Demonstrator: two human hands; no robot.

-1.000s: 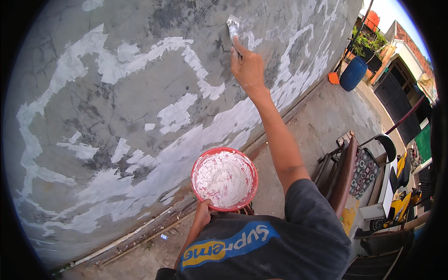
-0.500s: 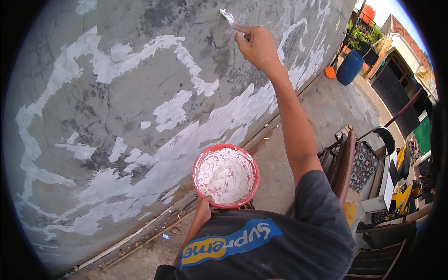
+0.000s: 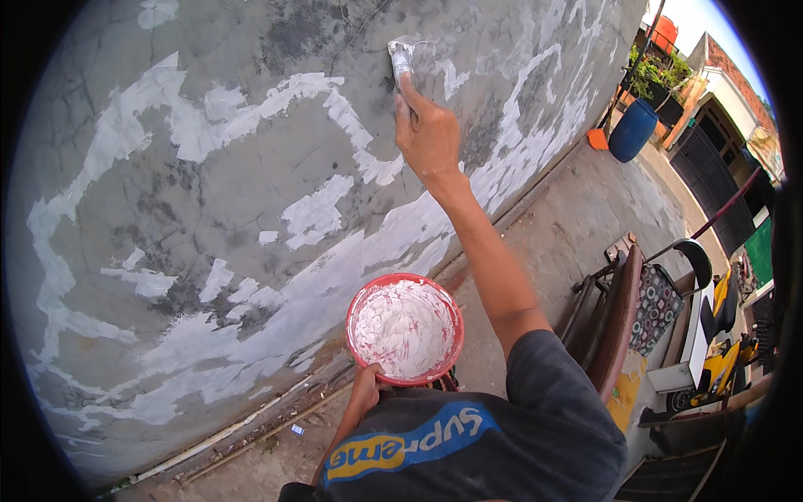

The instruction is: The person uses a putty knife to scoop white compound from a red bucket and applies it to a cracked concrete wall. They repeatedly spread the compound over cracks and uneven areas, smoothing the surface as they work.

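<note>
Spreading white paste (image 3: pixel 403 325) appears to have been resumed: the scraper (image 3: pixel 401 58), seen nearly edge-on half a second ago, has been turned broad side to the wall (image 3: pixel 251 180) and shifted slightly leftward along it. It is gripped in the closed right hand (image 3: pixel 431 138). Below, the bowl (image 3: pixel 457 328) is held at its edge by the left hand (image 3: pixel 365 391), paste left inside.

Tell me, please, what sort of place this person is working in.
It is probably an outdoor yard or lane near houses: a cracked grey wall runs along the left, a blue barrel stands farther off, and a reddish roof shows beyond it.
</note>
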